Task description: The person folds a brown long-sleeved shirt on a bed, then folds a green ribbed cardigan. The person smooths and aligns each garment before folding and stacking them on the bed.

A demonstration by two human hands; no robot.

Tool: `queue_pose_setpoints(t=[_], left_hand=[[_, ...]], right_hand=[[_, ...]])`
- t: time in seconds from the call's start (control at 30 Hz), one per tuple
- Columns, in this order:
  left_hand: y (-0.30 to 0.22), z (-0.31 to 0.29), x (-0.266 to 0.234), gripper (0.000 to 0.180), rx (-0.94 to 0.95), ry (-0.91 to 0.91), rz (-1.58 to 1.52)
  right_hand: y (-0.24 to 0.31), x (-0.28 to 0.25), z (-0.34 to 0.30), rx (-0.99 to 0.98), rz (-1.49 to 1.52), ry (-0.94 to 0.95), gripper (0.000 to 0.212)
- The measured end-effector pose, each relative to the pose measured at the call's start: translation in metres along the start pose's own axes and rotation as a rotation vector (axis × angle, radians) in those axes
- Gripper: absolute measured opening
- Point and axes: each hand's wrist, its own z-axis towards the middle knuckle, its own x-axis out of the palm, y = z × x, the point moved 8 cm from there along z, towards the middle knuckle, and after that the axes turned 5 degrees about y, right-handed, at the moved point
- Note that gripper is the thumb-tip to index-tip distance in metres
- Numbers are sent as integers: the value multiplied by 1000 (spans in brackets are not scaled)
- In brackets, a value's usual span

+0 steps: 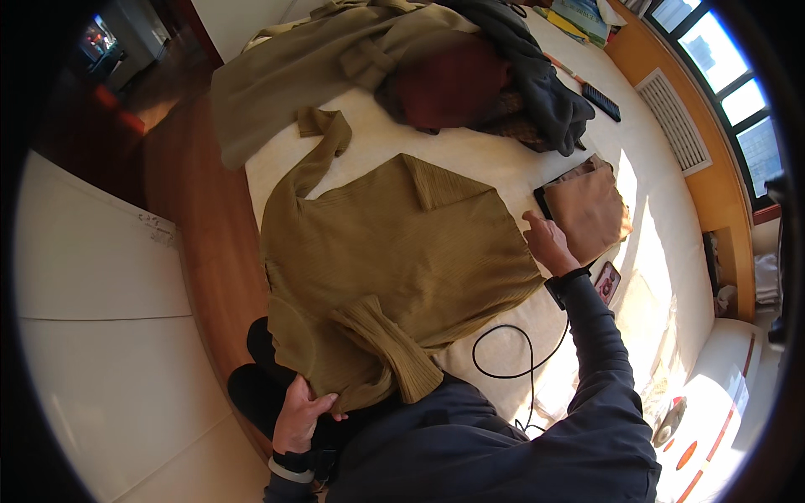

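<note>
An olive-green ribbed knit sweater lies spread over the near part of the bed and partly over my lap. One of its sleeves stretches away at the far left; the other is folded across the near side. At the lower left, my left hand is closed on the sweater's near edge, thumb on top. My right hand is at the sweater's right edge, its fingers closed on the fabric. Just beyond that hand sits a folded brown garment with a dark edge showing beneath it.
A white bed carries a long olive coat, a dark grey garment and a blurred dark red item. Towards the right lie a black-bristled brush, a phone and a looped black cable. White cabinets stand left.
</note>
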Motion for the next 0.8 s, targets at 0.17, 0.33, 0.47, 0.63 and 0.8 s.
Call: queue_pose_setpoints(t=[0.17, 0.33, 0.47, 0.63, 0.8], left_hand=[[12, 1, -7, 64, -33, -105, -9], [18, 1, -11, 66, -6, -151, -57], [20, 2, -12, 68, -4, -160, -77], [21, 4, -13, 68, -28, -146, -79], [21, 4, -15, 68, -26, -140, -77]], right_hand=[[134, 31, 70, -320, 116, 247, 65], [138, 14, 139, -203, 384, 32, 77], [48, -23, 160, 54, 276, -261, 80], [-15, -2, 110, 151, 414, 66, 16], [-4, 32, 59, 256, 624, 190, 19]])
